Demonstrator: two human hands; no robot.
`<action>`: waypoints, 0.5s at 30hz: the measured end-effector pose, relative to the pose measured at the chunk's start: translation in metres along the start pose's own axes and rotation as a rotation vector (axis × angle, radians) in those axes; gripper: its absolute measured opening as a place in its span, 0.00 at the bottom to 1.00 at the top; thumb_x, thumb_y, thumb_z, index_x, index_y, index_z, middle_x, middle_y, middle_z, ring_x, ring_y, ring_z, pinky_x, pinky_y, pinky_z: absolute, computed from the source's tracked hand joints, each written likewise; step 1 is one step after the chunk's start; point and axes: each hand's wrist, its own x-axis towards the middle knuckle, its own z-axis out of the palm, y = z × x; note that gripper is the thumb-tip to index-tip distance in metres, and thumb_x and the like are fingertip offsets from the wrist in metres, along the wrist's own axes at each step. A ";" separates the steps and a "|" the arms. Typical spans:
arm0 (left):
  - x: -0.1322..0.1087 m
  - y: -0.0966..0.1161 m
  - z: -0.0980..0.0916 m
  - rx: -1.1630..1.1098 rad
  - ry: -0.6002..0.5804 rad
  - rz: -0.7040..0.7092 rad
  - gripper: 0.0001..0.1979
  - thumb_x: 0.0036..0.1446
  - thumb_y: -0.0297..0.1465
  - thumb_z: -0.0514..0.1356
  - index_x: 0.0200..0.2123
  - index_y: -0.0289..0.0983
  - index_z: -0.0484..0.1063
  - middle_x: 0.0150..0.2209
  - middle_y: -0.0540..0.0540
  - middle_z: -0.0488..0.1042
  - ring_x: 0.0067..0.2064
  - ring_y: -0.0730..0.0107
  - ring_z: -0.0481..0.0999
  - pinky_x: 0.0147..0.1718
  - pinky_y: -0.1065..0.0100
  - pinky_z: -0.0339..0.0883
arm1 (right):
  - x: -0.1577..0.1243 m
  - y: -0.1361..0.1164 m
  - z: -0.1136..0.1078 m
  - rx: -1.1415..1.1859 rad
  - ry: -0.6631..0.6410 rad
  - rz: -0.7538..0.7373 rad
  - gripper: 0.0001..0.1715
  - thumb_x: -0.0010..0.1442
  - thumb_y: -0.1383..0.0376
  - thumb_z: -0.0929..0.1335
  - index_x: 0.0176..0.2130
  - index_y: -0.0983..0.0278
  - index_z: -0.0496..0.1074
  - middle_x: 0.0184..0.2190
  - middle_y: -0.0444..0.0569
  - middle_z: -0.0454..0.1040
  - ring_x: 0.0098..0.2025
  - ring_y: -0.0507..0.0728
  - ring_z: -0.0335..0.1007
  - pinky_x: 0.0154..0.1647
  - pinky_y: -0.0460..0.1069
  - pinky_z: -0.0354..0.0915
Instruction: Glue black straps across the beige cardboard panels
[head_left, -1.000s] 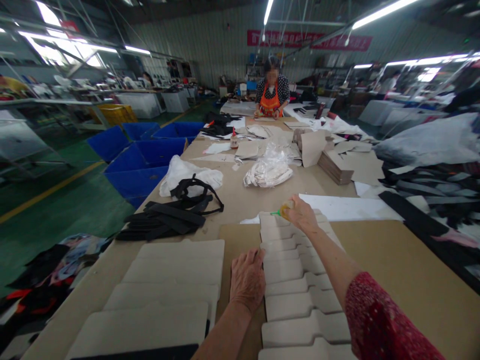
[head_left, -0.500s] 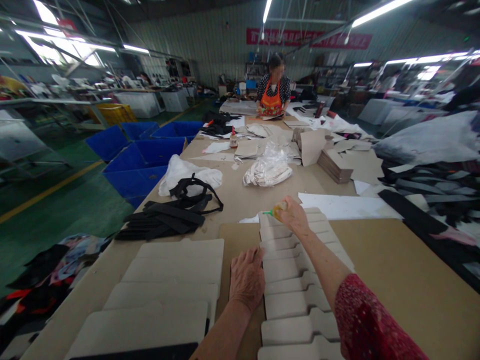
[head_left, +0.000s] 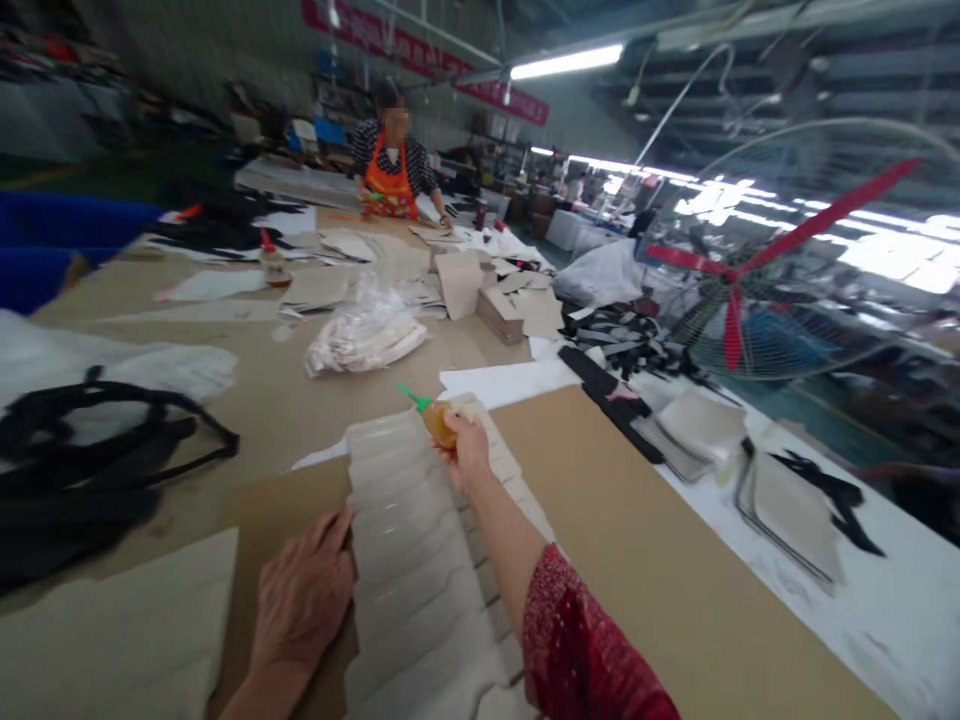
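My right hand [head_left: 466,445] is wrapped round a squeeze bottle [head_left: 439,424] of amber liquid with a thin green nozzle. It holds the bottle tilted over the far end of a long row of overlapping beige panels [head_left: 405,540], the nozzle pointing away and to the left. Whether the tip touches a panel, I cannot tell. Shiny streaks show on several panels. My left hand [head_left: 306,590] lies flat with fingers stretched out, fingertips at the row's left edge. More beige panels [head_left: 120,620] lie to its left.
Black straps [head_left: 90,470] and white plastic lie at the left. A clear bag of pale pieces [head_left: 367,335] and a red-tipped bottle [head_left: 274,262] sit farther off. Stacked panels [head_left: 697,430] and a large fan [head_left: 735,270] are on the right. A co-worker [head_left: 394,165] stands at the far end.
The view has swung right, bringing the fan and right-hand stacks into sight. My right hand has carried the bottle rightward across the row's far end. My left hand stays at the left edge.
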 end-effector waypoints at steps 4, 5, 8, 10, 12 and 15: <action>0.004 -0.001 0.000 -0.038 0.018 -0.005 0.26 0.64 0.32 0.41 0.64 0.43 0.56 0.57 0.43 0.73 0.56 0.54 0.71 0.54 0.53 0.62 | -0.009 0.011 -0.096 0.124 0.165 -0.009 0.21 0.58 0.49 0.61 0.46 0.57 0.62 0.37 0.45 0.76 0.32 0.54 0.74 0.25 0.46 0.66; 0.004 -0.001 -0.001 -0.052 0.021 -0.018 0.26 0.64 0.33 0.39 0.65 0.46 0.53 0.56 0.45 0.74 0.56 0.54 0.71 0.54 0.53 0.62 | -0.014 0.016 -0.124 0.145 0.214 -0.014 0.22 0.57 0.48 0.61 0.46 0.57 0.61 0.39 0.45 0.76 0.35 0.55 0.74 0.28 0.47 0.67; 0.004 0.001 -0.004 -0.095 0.024 -0.061 0.27 0.66 0.35 0.35 0.67 0.54 0.41 0.53 0.53 0.77 0.55 0.55 0.71 0.54 0.52 0.62 | -0.032 0.032 -0.208 0.177 0.363 -0.029 0.25 0.55 0.46 0.62 0.46 0.57 0.61 0.43 0.48 0.74 0.40 0.57 0.73 0.31 0.47 0.67; 0.005 0.000 -0.002 -0.102 0.021 -0.078 0.27 0.66 0.36 0.34 0.67 0.59 0.34 0.54 0.58 0.76 0.55 0.56 0.71 0.55 0.53 0.61 | -0.048 0.044 -0.257 0.187 0.438 -0.033 0.26 0.54 0.46 0.62 0.46 0.58 0.62 0.42 0.49 0.73 0.39 0.57 0.72 0.30 0.47 0.65; 0.006 -0.005 0.004 -0.092 0.023 -0.064 0.28 0.66 0.36 0.35 0.66 0.63 0.29 0.55 0.62 0.74 0.56 0.58 0.70 0.56 0.55 0.60 | -0.068 0.055 -0.298 0.189 0.494 -0.034 0.25 0.55 0.45 0.62 0.45 0.59 0.63 0.39 0.49 0.73 0.36 0.56 0.70 0.27 0.47 0.63; 0.009 -0.019 0.021 -0.074 0.046 -0.002 0.28 0.66 0.35 0.36 0.66 0.61 0.30 0.55 0.61 0.74 0.58 0.57 0.69 0.58 0.53 0.59 | -0.098 0.073 -0.342 0.195 0.548 -0.019 0.25 0.54 0.44 0.65 0.41 0.59 0.66 0.33 0.47 0.71 0.30 0.55 0.67 0.22 0.47 0.60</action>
